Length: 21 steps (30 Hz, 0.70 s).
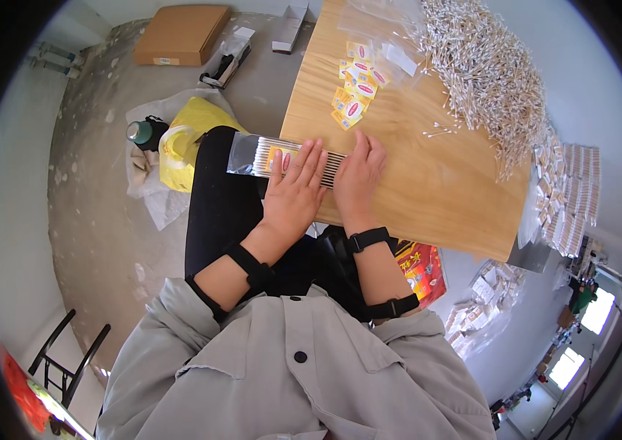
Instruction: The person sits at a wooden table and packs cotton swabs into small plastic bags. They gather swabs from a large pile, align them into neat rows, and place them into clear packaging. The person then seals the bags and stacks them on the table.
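A clear plastic bag of cotton swabs (261, 155) lies at the table's left edge, its clear end sticking out over my leg. The swabs lie side by side under a yellow card (274, 158) with a red oval. My left hand (295, 180) rests flat across the bag, fingers apart, hiding part of the card and swabs. My right hand (358, 172) touches the swabs' right end, its fingers bent and pressed together; whatever is inside them is hidden. Beyond the hands, several loose yellow cards (355, 92) are scattered on the wooden table (413, 172).
A large heap of loose cotton swabs (483, 66) covers the table's far right. Filled packs (575, 191) are stacked past the right edge. On the floor at left are a yellow bag (208, 121), a bottle (142, 133) and a cardboard box (182, 35). A black metal frame (68, 370) stands lower left.
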Each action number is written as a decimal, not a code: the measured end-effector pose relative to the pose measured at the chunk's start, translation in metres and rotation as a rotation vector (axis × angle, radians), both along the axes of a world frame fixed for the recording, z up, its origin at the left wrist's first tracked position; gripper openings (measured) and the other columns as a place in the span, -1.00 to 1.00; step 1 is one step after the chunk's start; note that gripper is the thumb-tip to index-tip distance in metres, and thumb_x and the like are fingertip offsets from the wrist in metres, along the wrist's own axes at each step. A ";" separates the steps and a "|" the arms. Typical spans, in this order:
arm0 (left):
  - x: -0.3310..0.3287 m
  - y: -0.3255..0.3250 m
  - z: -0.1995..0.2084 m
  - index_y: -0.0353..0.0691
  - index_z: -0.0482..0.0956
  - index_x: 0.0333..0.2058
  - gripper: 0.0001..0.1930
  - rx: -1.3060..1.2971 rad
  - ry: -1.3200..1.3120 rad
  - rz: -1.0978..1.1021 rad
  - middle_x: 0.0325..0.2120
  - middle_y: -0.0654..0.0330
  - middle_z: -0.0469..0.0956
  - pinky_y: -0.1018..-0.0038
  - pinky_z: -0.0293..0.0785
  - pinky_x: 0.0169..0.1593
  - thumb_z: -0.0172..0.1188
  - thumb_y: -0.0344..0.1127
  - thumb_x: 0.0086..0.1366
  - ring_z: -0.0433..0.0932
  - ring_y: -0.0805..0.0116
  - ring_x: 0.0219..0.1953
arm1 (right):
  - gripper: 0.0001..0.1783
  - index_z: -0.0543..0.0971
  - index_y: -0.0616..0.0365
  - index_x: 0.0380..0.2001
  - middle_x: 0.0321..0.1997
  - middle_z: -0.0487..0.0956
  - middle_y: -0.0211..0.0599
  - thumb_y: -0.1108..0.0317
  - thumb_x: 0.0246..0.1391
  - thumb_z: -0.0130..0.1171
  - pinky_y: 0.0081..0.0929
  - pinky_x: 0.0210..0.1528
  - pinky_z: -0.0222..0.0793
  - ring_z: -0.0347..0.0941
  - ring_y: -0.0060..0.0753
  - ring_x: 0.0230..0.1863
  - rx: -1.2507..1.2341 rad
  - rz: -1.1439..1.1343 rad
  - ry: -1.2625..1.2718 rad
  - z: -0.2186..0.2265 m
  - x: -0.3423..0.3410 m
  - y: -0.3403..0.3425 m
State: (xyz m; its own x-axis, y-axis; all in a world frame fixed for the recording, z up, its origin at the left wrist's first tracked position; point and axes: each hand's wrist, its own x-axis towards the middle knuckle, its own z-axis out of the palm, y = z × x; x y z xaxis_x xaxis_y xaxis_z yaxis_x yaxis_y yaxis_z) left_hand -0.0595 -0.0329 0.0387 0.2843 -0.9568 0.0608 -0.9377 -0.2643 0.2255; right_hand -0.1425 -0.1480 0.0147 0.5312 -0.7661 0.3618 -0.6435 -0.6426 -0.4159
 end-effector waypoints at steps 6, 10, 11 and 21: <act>0.000 0.001 -0.003 -0.22 0.21 0.30 -0.35 -0.019 -0.004 0.005 0.38 0.20 0.09 -0.04 -0.27 0.41 0.08 -0.09 0.30 -0.03 0.31 0.44 | -0.48 0.37 0.28 0.11 0.05 0.33 -0.05 0.58 0.00 0.04 -0.08 0.22 0.13 0.23 0.04 0.16 0.063 -0.063 -0.071 0.002 0.001 -0.001; 0.001 0.002 0.003 -0.23 0.19 0.32 -0.28 0.009 0.000 -0.006 0.38 0.19 0.08 -0.02 -0.26 0.41 0.09 0.00 0.27 -0.05 0.30 0.45 | -0.49 0.37 0.29 0.11 0.05 0.33 -0.05 0.57 0.01 0.03 -0.07 0.24 0.12 0.22 0.03 0.17 -0.026 -0.035 0.052 0.001 0.005 -0.002; 0.000 0.003 0.006 -0.23 0.18 0.32 -0.26 0.024 0.036 -0.002 0.39 0.18 0.07 -0.02 -0.26 0.41 0.09 0.03 0.27 -0.06 0.30 0.45 | -0.49 0.37 0.30 0.10 0.05 0.33 -0.05 0.57 0.01 0.02 -0.07 0.24 0.12 0.22 0.03 0.17 -0.027 -0.034 0.053 0.002 0.005 -0.002; -0.003 0.003 0.004 -0.24 0.14 0.34 -0.16 0.038 0.030 -0.033 0.40 0.18 0.03 0.05 -0.27 0.42 0.08 0.18 0.23 -0.11 0.29 0.46 | -0.35 0.31 0.28 0.17 0.16 0.25 0.10 0.39 -0.01 0.25 -0.06 0.27 0.09 0.14 0.11 0.22 0.247 -0.030 -0.217 -0.002 -0.013 -0.015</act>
State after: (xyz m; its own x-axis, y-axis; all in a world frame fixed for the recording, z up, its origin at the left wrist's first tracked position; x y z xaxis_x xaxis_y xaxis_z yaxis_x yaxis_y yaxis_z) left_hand -0.0628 -0.0298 0.0423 0.2539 -0.9671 0.0157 -0.9390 -0.2425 0.2439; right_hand -0.1560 -0.1635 0.0125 0.4380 -0.8588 0.2658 -0.5397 -0.4876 -0.6862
